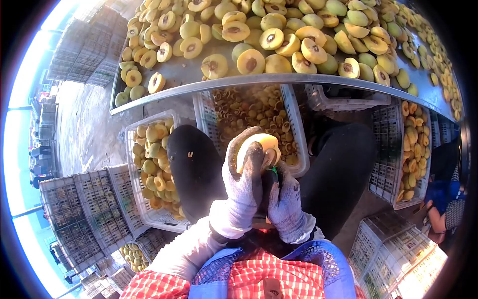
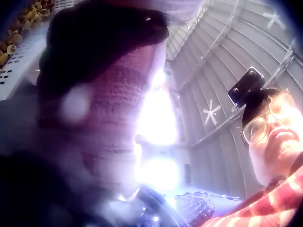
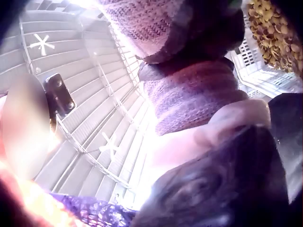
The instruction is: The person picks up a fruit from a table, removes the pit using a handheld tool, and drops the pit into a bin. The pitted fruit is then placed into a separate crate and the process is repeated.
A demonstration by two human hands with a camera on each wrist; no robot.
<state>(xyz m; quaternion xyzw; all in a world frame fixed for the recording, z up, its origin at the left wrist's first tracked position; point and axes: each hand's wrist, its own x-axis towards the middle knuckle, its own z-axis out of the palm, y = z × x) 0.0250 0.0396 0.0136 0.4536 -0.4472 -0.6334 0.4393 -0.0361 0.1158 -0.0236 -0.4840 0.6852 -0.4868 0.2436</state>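
Where the fruit (image 1: 260,145) was: gripped in the curled fingers of the left hand (image 1: 242,174), above the lap.
Right hand (image 1: 289,207): pinched a small green piece (image 1: 274,170), just below the fruit.
White crate (image 1: 296,122): stood beyond the hands, holding many pieces.
Metal table (image 1: 185,75): bore halved fruits (image 1: 251,62).

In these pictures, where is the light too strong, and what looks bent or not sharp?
Head view: wide-angle distortion bows the metal table edge, daylight burns out at left, yet the cut fruit looks fairly sharp.
Left wrist view: white glare beside the left hand, which is hazy and soft.
Right wrist view: the roof is washed pale, with a smeared oval at left.
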